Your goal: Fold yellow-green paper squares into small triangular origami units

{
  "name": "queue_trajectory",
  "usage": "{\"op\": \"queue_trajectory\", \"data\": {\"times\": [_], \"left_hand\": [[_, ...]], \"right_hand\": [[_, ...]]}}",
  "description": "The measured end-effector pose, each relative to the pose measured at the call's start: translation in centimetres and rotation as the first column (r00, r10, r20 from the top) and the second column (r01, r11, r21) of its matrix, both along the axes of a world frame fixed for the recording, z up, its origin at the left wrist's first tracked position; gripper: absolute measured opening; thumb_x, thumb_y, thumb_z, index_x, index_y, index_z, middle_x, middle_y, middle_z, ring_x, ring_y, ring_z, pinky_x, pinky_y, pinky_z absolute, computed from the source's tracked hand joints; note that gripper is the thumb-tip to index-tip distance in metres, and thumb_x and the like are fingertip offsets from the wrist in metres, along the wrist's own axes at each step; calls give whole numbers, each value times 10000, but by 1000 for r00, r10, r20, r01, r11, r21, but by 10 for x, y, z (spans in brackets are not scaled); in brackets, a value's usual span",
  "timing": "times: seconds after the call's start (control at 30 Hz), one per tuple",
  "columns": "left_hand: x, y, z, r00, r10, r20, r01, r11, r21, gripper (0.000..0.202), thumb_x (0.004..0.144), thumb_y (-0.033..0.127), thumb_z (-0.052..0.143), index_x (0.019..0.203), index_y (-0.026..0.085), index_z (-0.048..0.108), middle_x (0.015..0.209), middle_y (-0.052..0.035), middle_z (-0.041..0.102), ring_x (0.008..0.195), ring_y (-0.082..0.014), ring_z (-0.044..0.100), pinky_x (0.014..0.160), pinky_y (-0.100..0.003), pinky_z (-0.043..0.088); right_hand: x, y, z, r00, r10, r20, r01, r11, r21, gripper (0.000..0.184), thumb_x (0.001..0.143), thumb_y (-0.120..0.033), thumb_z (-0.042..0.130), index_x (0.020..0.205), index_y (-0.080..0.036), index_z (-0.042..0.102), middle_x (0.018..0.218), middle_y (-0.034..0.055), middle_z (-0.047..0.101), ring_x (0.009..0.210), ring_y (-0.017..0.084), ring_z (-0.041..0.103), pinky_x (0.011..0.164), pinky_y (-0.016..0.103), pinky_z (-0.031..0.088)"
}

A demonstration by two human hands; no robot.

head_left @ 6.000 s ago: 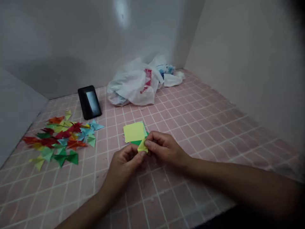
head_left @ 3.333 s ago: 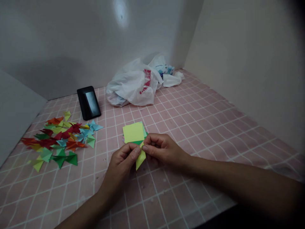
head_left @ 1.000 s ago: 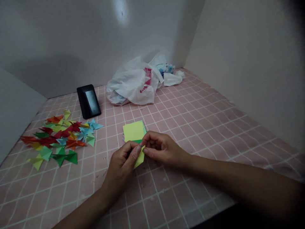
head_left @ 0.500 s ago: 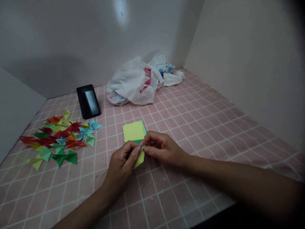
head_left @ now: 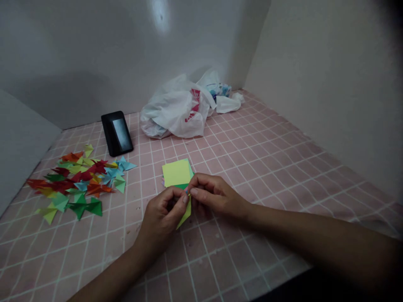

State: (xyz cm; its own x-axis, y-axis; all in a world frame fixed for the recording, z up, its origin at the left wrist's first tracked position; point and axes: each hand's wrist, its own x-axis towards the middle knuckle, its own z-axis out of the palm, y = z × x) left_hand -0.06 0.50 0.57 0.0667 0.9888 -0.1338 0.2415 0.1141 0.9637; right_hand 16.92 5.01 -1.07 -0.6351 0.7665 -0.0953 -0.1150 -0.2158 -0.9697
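Observation:
A small folded yellow-green paper piece (head_left: 186, 212) is pinched between both my hands just above the pink tiled surface. My left hand (head_left: 162, 216) grips its left side with thumb and fingers closed. My right hand (head_left: 214, 196) pinches its top edge from the right. Right behind my fingers lies a stack of square paper sheets (head_left: 176, 173), yellow-green on top with green and blue edges showing beneath. The lower tip of the folded piece points down toward me.
A pile of several folded paper pieces (head_left: 77, 180) in red, green, blue and yellow lies at the left. A black phone (head_left: 116, 133) leans upright behind it. A crumpled white plastic bag (head_left: 182, 109) sits in the far corner. Grey walls enclose three sides.
My hands stay in the same spot. The folded yellow-green piece has shifted slightly downward between my fingers as they work along its edge.

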Motion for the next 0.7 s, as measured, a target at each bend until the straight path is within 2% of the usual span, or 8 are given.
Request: {"op": "queue_trajectory", "data": {"times": [0.1, 0.23, 0.37, 0.47, 0.7], "left_hand": [[0, 0, 0, 1000, -21, 7, 21, 1000, -15, 237, 854, 372, 613, 721, 176, 624, 632, 19, 548, 577, -121, 468, 545, -235, 366], [-1, -1, -1, 994, -25, 104, 36, 994, -102, 265, 870, 412, 608, 750, 176, 621, 663, 12, 569, 593, -122, 454, 558, -237, 357], [-2, -1, -3, 984, 47, 170, -24, 991, -131, 247, 871, 402, 628, 774, 175, 629, 703, 6, 586, 648, -133, 486, 611, -248, 386], [-2, -1, -4, 980, 98, 174, -73, 987, -143, 238, 869, 399, 639, 781, 178, 625, 704, 10, 585, 639, -129, 484, 588, -241, 378], [1, 0, -5, 976, 139, 168, -123, 987, -99, 201, 819, 381, 680, 821, 186, 631, 697, 25, 583, 601, -116, 494, 539, -220, 403]], "right_hand": [[-1, 0, -1, 999, -14, 35, 14, 1000, 5, 158, 888, -288, 621, 813, -175, 538, 574, -63, 522, 466, 68, 480, 437, 179, 368], [-2, 2, -3, 998, -61, -2, 61, 998, -20, 233, 955, -336, 533, 788, -174, 525, 628, -42, 568, 442, 58, 496, 423, 181, 378], [-2, 4, -4, 999, -26, -43, 23, 998, -62, 207, 933, -339, 580, 826, -173, 521, 669, -38, 595, 443, 49, 506, 422, 172, 385], [-2, 3, -4, 998, 14, -55, -19, 996, -92, 177, 899, -315, 620, 853, -167, 535, 656, -42, 595, 458, 51, 521, 439, 167, 406], [-3, 2, 0, 999, 3, 47, 1, 997, -83, 194, 837, -310, 679, 828, -176, 539, 604, -61, 533, 462, 64, 476, 420, 176, 385]]}}
